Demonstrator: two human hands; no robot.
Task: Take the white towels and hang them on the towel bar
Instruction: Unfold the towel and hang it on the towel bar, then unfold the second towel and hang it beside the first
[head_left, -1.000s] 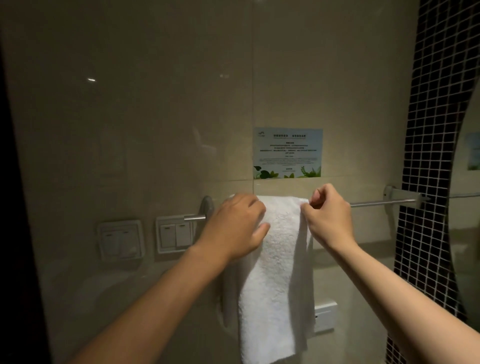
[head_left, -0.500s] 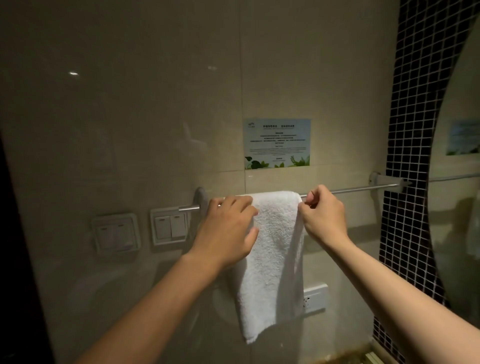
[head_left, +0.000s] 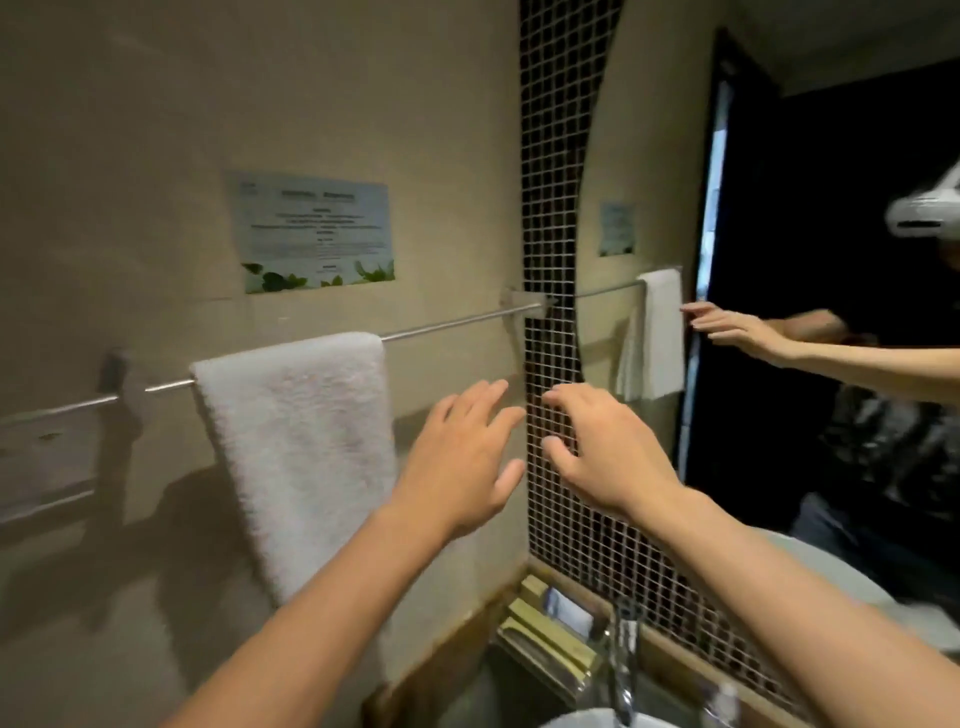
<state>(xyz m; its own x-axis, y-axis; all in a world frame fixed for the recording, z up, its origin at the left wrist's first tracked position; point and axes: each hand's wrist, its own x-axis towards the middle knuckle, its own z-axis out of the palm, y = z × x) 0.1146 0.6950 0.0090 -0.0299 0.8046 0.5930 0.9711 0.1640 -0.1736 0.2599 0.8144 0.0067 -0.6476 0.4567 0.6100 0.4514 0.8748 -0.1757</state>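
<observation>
A white towel (head_left: 301, 441) hangs folded over the metal towel bar (head_left: 452, 325) on the beige wall, toward the bar's left end. My left hand (head_left: 457, 462) hovers to the right of the towel, fingers spread, holding nothing. My right hand (head_left: 602, 452) is beside it in front of the dark mosaic strip, fingers loosely spread and empty. Neither hand touches the towel or the bar.
A notice (head_left: 314, 231) is stuck on the wall above the bar. A mirror (head_left: 779, 260) at right reflects the towel and a person's arms. Below sit a faucet (head_left: 623, 660), a basin rim (head_left: 587, 719) and a tray of small packets (head_left: 545, 618).
Both hands have let go of the towel and drawn away to the right. The view has swung right and down, bringing the mirror and basin into sight.
</observation>
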